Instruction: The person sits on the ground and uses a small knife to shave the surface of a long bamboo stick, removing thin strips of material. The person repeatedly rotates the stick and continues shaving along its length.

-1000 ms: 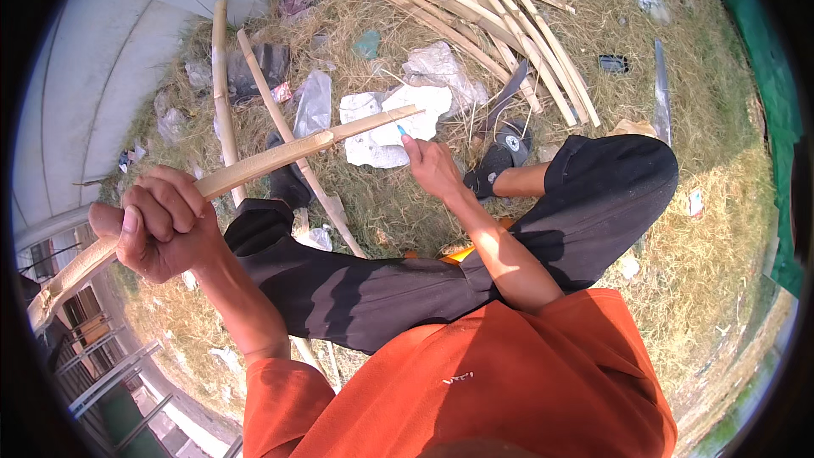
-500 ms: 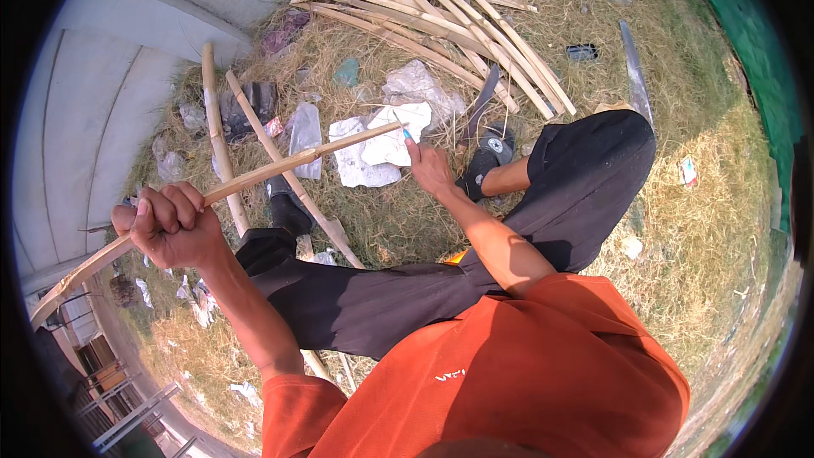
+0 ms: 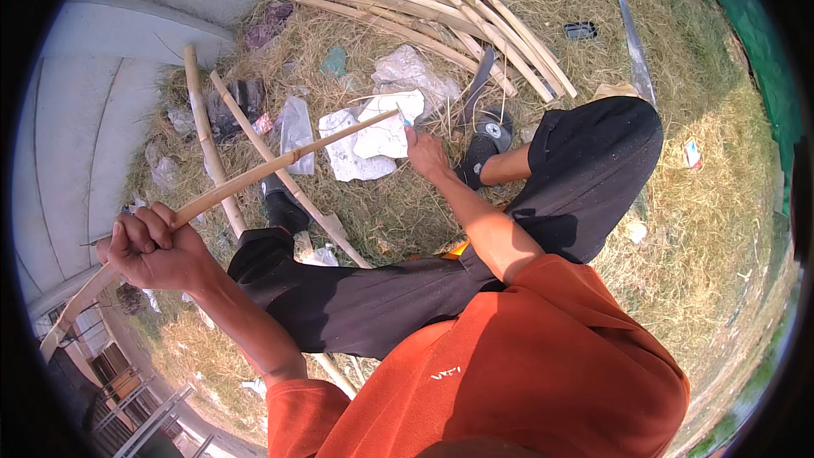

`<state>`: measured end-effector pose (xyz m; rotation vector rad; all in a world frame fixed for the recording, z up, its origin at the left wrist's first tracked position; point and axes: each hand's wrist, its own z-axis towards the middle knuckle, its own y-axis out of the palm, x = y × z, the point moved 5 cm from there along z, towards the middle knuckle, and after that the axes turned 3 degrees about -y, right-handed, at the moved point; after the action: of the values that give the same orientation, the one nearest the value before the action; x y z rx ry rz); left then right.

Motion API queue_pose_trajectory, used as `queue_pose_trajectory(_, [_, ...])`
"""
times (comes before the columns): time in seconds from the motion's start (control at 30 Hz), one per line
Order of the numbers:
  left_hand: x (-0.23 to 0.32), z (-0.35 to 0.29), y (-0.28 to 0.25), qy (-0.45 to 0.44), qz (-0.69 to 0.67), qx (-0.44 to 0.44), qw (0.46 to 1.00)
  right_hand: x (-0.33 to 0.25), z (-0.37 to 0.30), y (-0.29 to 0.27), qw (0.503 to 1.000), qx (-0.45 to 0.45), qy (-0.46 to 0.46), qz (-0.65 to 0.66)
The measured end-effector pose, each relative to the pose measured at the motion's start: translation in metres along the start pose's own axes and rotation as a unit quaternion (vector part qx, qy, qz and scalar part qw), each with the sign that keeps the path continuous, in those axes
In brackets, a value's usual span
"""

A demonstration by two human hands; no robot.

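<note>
My left hand (image 3: 153,246) is closed around a long pale wooden stick (image 3: 280,161), which slants up to the right and whose near part runs on behind the fist. The stick's far tip ends over a white stone slab (image 3: 386,137) on the ground. Just right of that tip is my right hand (image 3: 426,155), fingers closed on a small blue thing (image 3: 410,124); most of it is hidden, so its kind cannot be made out. A dark curved blade (image 3: 481,85) lies on the grass beyond the right hand, near my shoe (image 3: 492,131).
Several split wooden strips (image 3: 441,13) lie piled ahead. Two poles (image 3: 206,123) lie at the left, near a grey wall (image 3: 76,136). A long saw-like metal blade (image 3: 638,55) and a dark phone-like object (image 3: 581,30) rest on dry grass at the right, before a green sheet (image 3: 750,51).
My left hand has dropped slightly down and left, with the stick still in it. Less of the blue thing shows at my right hand. The whole view has shifted a little.
</note>
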<state>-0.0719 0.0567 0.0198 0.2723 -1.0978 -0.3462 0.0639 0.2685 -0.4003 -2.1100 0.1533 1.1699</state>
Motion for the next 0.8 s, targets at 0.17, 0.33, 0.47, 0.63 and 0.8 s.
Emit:
queue_pose_trajectory(0.17, [-0.002,0.003,-0.008,-0.013,-0.007,-0.045,0.999,-0.044,-0.016,-0.01,0.994,-0.1,-0.031,0.011])
queue_pose_trajectory(0.33, [-0.001,0.002,-0.007,0.006,0.03,-0.024,0.999,-0.018,-0.006,-0.005,0.999,-0.009,0.044,-0.021])
queue_pose_trajectory(0.47, [0.003,0.0,-0.006,0.011,0.001,-0.06,0.998,-0.135,-0.076,-0.056,0.981,-0.111,-0.118,0.106])
queue_pose_trajectory(0.63, [0.006,-0.004,-0.003,0.02,-0.012,-0.089,0.996,-0.189,-0.12,-0.068,0.958,-0.132,-0.18,0.182])
queue_pose_trajectory(0.8, [0.006,-0.008,-0.001,0.017,-0.022,-0.096,0.995,-0.137,-0.085,-0.048,0.983,-0.06,-0.145,0.091])
